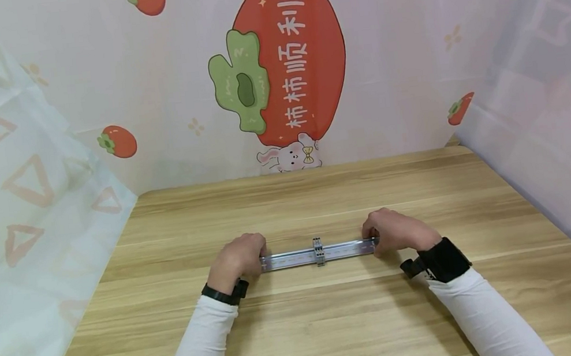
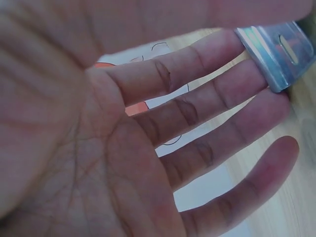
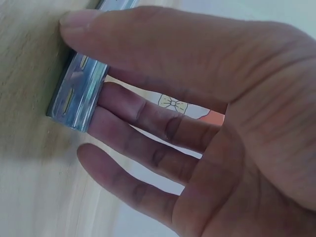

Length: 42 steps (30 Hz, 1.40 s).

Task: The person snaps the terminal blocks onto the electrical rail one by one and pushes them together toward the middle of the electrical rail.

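A slotted metal DIN rail (image 1: 289, 259) lies crosswise over the wooden table, with a small cluster of grey terminal blocks (image 1: 319, 251) seated near its middle. My left hand (image 1: 238, 256) pinches the rail's left end; in the left wrist view, the fingertips touch one edge of the rail (image 2: 284, 57), and the thumb crosses above. At the opposite end, my right hand (image 1: 395, 230) holds the rail between thumb and fingers. The right wrist view shows that thumb over the rail (image 3: 74, 101), with the little finger apart from it.
Wood-grain table (image 1: 322, 325) surrounds the rail. Behind it hangs a pale curtain (image 1: 162, 98) printed with persimmons, and more printed cloth (image 1: 30, 187) hangs at both sides. A black strap (image 1: 444, 260) wraps the right wrist.
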{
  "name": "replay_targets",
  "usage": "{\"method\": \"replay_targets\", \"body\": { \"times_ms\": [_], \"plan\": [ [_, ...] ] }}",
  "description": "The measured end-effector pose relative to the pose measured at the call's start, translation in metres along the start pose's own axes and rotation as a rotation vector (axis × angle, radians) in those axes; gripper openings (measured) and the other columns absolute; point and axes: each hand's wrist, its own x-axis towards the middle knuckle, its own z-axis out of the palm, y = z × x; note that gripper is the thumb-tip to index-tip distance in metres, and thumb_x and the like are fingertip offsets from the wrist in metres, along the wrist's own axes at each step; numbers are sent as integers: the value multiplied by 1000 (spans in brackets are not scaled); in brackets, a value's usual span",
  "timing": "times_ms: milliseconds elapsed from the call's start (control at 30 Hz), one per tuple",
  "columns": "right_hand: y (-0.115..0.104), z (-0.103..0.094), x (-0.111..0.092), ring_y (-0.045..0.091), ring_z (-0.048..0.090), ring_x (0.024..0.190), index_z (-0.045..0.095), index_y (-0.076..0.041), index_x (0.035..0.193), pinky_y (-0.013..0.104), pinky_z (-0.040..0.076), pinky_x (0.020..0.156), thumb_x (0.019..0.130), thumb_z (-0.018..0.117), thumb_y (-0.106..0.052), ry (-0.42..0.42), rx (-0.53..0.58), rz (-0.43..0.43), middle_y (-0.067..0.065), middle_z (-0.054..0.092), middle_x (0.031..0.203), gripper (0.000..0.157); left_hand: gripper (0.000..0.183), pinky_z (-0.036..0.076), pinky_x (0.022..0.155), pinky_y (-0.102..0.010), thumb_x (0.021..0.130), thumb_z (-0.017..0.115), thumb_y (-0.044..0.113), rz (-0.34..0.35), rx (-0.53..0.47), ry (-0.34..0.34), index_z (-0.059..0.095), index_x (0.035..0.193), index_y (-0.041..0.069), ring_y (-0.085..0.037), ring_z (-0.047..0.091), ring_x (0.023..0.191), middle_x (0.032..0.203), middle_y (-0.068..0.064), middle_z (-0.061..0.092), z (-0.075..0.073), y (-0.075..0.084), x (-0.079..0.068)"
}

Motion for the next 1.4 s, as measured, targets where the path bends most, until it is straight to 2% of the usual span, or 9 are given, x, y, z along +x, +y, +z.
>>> {"method": "replay_targets", "body": {
  "times_ms": [233,600,1033,1267,1400],
  "plan": [
    [4,0,0,15,50,75,67,-16,81,30,42,66,63,76,-10,-6,12,-22,-3,58,82,21,25,36,51,-29,61,67,-8,24,0,13,61,75,12,-17,46,64,75,0,53,2,-2,2],
    [11,-1,-1,17,51,81,69,-15,88,30,42,68,64,77,-14,21,-10,-22,-2,57,90,26,26,41,52,-30,63,72,-2,43,-52,40,63,84,11,-18,50,65,78,-1,55,4,-6,9],
    [19,-1,0,17,55,82,68,-13,93,30,43,71,69,76,-14,33,17,-41,-3,61,90,25,28,42,60,-30,69,66,-4,82,-58,71,67,94,8,-19,50,75,94,-4,60,5,-12,15],
    [23,1,-1,18,55,89,68,-10,99,31,44,74,72,74,-13,75,-8,-62,1,59,98,28,27,42,72,-33,69,67,-2,103,-50,112,67,94,9,-18,50,82,97,-4,60,7,-14,19],
    [25,2,0,19,54,89,67,-9,100,32,43,75,72,74,-12,98,-20,-61,2,58,98,29,27,42,73,-33,70,68,-2,95,-65,122,67,95,9,-18,50,84,99,-4,60,8,-15,21]
  ]
}}
